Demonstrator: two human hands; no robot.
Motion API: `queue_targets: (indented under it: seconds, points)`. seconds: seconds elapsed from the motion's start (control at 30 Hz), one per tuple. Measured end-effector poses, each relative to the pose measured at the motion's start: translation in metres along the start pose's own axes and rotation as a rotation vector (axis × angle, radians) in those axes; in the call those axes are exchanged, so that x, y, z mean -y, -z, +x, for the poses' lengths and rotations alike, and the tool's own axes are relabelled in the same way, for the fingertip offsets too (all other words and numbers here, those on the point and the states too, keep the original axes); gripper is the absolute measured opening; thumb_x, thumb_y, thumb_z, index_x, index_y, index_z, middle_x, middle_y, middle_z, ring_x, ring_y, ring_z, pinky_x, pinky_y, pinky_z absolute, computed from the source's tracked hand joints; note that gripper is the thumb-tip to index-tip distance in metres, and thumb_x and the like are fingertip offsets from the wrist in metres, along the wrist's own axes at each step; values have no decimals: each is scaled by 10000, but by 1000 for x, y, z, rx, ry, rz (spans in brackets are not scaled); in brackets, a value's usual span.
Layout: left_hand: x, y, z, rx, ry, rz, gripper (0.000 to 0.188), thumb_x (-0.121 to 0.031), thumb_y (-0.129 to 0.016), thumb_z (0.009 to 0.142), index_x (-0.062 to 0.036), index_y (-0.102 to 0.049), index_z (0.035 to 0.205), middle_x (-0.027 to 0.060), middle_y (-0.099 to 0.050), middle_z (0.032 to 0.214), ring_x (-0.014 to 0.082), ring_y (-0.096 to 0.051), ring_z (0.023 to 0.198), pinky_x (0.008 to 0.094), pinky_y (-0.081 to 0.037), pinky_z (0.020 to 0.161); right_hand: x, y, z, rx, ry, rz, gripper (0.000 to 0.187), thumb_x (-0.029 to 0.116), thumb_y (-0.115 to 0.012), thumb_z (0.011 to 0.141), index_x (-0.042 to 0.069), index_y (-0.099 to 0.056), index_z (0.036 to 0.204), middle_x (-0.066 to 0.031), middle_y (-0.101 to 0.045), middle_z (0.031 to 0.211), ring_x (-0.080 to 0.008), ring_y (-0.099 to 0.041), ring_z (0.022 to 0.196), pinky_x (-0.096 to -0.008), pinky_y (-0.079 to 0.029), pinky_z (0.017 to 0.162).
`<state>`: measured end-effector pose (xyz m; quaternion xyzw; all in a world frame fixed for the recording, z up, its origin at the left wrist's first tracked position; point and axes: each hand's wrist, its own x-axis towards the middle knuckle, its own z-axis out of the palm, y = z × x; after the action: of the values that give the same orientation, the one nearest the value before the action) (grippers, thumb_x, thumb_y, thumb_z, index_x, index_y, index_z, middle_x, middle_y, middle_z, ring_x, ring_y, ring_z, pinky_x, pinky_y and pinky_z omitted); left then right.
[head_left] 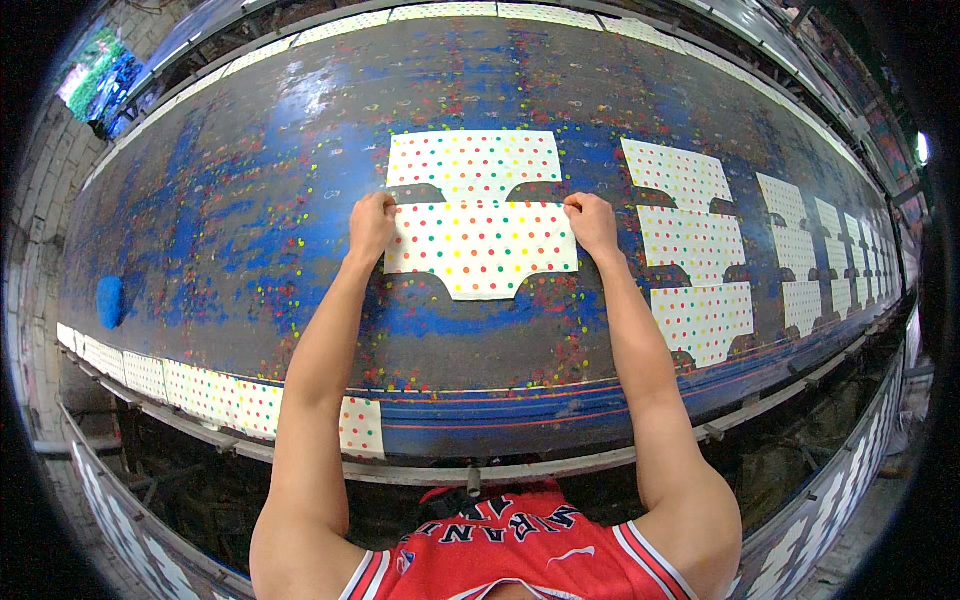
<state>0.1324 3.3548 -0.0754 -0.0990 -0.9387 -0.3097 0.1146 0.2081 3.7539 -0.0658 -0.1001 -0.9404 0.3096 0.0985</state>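
Note:
A white fabric panel [482,245] with red, green and yellow dots, cut like a brief, lies on a long dark printing table [230,210]. My left hand [373,228] pinches its far left corner. At the opposite corner, the fingers of my right hand [592,224] are also pressed together on the cloth. Just beyond it lies a second dotted panel [475,158] of the same shape, its narrow end meeting the far edge of the held one. Both look flat.
To the right, columns of matching dotted panels [692,240] run along the table. A blue pad or sponge [110,301] sits at the left. Dotted fabric strips [220,398] line the near left edge, beside a metal rail [560,468]. Paint specks cover the tabletop.

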Motion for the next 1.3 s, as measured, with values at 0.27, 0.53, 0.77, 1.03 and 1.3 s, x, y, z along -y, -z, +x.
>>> queue_targets:
  seconds: [0.27, 0.53, 0.77, 1.03, 1.3]
  points:
    - [-6, 1, 0, 118, -9, 162, 100, -95, -644, 883, -22, -654, 952, 183, -622, 994, 389, -593, 963, 488, -486, 840, 13, 1, 0, -6, -17, -155, 131, 165, -653, 879, 75, -721, 944, -152, -683, 983, -345, -666, 945, -465, -521, 825]
    - [-32, 34, -49, 54, 78, -354, 52, -10, -605, 905, 15, -607, 951, 150, -667, 867, 250, -634, 811, 367, -503, 767, 19, -1, -5, -1, -3, -190, 71, 116, -651, 870, 78, -671, 927, -176, -617, 989, -359, -635, 987, -474, -523, 841]
    - [-57, 106, -119, 77, 106, -648, 50, 10, -645, 910, 0, -623, 954, 25, -628, 874, 96, -567, 841, 260, -477, 775, 66, 51, -75, -141, 42, 133, 79, 76, -631, 893, 7, -631, 931, -150, -688, 866, -333, -668, 811, -424, -509, 727]
    - [-78, 179, -228, 49, 108, -697, 218, 18, -575, 968, 5, -576, 1186, 63, -626, 1015, 119, -584, 940, 279, -488, 871, 102, 126, -227, -134, 80, 375, 43, 17, -637, 913, -1, -616, 946, -46, -614, 773, -106, -544, 709, -283, -461, 665]
    - [-62, 182, -319, 137, 111, -744, 207, -18, -587, 977, 1, -572, 1182, 56, -612, 1069, 120, -586, 961, 273, -502, 850, 73, 130, -340, -52, -74, 435, 74, 59, -641, 945, -4, -620, 978, -7, -593, 806, -84, -523, 742, -267, -451, 682]
